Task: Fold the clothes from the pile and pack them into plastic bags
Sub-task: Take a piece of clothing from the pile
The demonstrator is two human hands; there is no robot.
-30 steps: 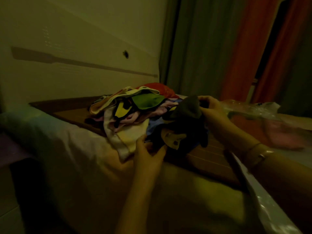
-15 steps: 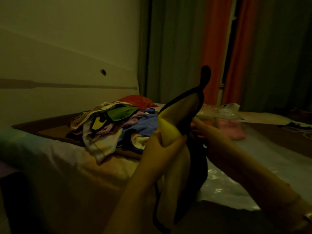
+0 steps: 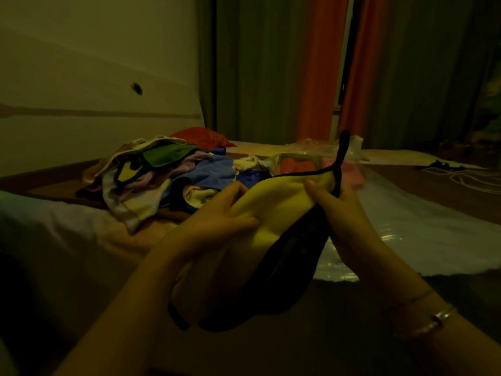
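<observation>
the yellow garment with black trim (image 3: 273,210) is held up in the middle of the frame, its long axis slanting from lower left to upper right, and a thin black strap (image 3: 342,156) sticks up from its upper right end. its dark underside hangs down toward the lower centre.

behind it, left of centre, the pile of clothes (image 3: 160,183) sprawls on the bed (image 3: 54,226), with green, blue, white and red pieces mixed together. to the right of the pile lies a plastic bag (image 3: 298,161) with something pink and orange inside, partly hidden by the raised garment. a sheet of clear plastic (image 3: 406,226) spreads over the bed at centre right. orange and grey curtains (image 3: 317,77) hang across the upper right, and cords lie at the far right edge.

the left hand (image 3: 217,221) grips the yellow cloth, thumb curled over the fabric and the other fingers behind it. the right hand (image 3: 339,207) pinches the upper right end near the strap, fingers closed on the cloth. a bracelet (image 3: 423,321) sits on the right wrist.
</observation>
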